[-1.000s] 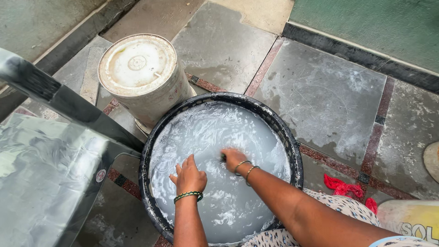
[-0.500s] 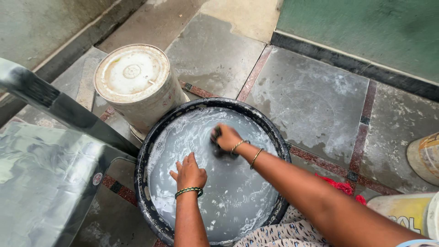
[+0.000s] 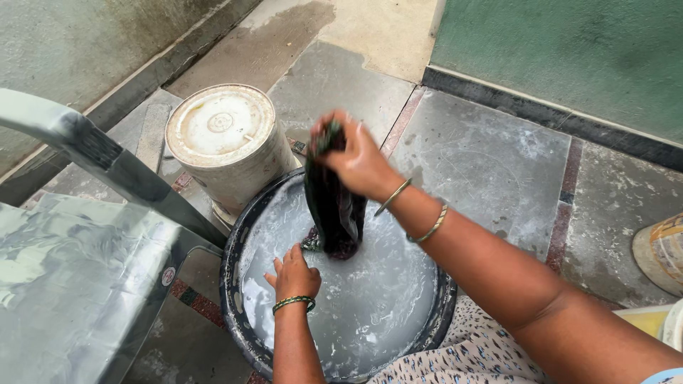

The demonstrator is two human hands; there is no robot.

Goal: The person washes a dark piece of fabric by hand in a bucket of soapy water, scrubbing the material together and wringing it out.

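The right hand [image 3: 356,160] is gripping the top of a dark, soaked cloth [image 3: 333,210] in closed fingers, its lower end hanging into the milky water of the round black plastic tub [image 3: 238,235]. The left hand [image 3: 294,276], fingers loosely curled and holding nothing, is resting in the water just beside that end. Limp, dripping and probably heavy and slippery, the cloth is best gripped bunched at the top; an upturned white bucket [image 3: 220,135] is touching the tub's far rim.
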